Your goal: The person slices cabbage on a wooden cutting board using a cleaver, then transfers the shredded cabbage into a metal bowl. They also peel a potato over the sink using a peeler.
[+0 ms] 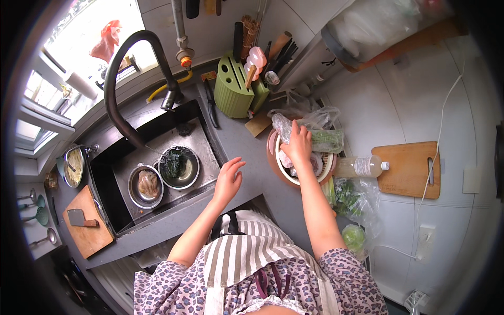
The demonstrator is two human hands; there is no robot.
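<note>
My left hand [227, 179] hovers over the grey counter beside the sink, fingers apart and holding nothing. Over a pink basin with a white colander basket [327, 162] inside, my right hand [298, 143] reaches among plastic-wrapped items. Its fingers are at a clear plastic bag [281, 125]; whether they grip it is hidden. A bag of thin green vegetables [328, 141] lies just past the fingers. In the sink [193, 134], one metal bowl [133, 194] holds a pale brownish, squid-like piece. Next to it, another bowl [191, 173] contains dark leafy greens, possibly seaweed, in liquid.
A black faucet [112, 84] arches over the sink. A cleaver [76, 217] rests on a cutting board [84, 240] at left. Behind the counter stand a green knife block [232, 92] and a black-handled knife [211, 104]. Right are a plastic bottle [364, 166] and bagged greens [348, 197].
</note>
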